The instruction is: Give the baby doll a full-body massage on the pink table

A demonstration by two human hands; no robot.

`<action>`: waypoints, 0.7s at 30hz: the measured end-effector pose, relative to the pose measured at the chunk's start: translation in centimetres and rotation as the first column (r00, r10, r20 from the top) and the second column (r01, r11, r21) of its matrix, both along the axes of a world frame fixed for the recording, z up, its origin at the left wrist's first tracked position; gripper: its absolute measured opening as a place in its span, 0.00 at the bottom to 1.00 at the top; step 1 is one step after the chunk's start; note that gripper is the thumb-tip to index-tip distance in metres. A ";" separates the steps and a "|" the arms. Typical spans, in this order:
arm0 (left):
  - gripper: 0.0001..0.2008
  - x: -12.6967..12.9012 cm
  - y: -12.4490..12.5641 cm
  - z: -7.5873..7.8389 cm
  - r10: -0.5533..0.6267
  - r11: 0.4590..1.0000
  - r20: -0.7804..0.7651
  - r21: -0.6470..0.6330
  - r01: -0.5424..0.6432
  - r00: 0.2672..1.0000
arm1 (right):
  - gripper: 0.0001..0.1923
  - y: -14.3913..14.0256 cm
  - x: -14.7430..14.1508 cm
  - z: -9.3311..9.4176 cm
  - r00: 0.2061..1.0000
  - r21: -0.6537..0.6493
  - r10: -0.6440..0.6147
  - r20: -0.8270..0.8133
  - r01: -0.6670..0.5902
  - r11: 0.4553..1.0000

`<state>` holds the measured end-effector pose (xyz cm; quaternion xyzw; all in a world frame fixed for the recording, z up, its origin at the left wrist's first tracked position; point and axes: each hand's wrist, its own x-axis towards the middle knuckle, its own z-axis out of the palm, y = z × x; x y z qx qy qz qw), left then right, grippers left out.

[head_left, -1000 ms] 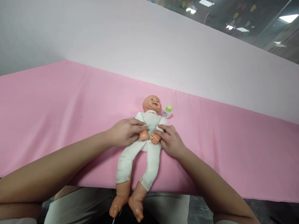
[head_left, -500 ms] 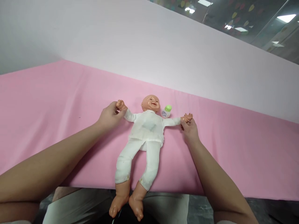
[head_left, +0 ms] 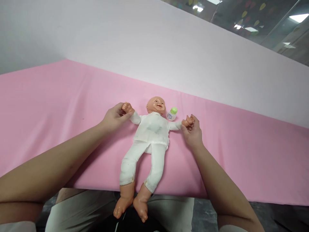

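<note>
One doll point(head_left: 152, 129) lay face-up on the pink-draped bench point(head_left: 241, 154), arms already spread: the fingers of your left hand point(head_left: 113, 117) and right hand point(head_left: 193, 133) each grasped one end of its arms, its legs point(head_left: 156, 167) and the green-capped bottle point(head_left: 172, 114) beside its head untouched. Bench extended broadly to both sides of the doll; a wall point(head_left: 154, 42) rose beyond its head, and its feet point(head_left: 124, 199) overhung the near edge.
</note>
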<state>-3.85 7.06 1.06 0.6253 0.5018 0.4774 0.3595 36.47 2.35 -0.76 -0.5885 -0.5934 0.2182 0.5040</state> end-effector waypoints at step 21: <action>0.20 1.8 -2.0 0.4 0.003 0.928 -0.576 0.306 0.211 0.818 | 0.28 -0.9 -2.2 -0.2 0.959 0.206 0.108 0.262 -0.165 0.965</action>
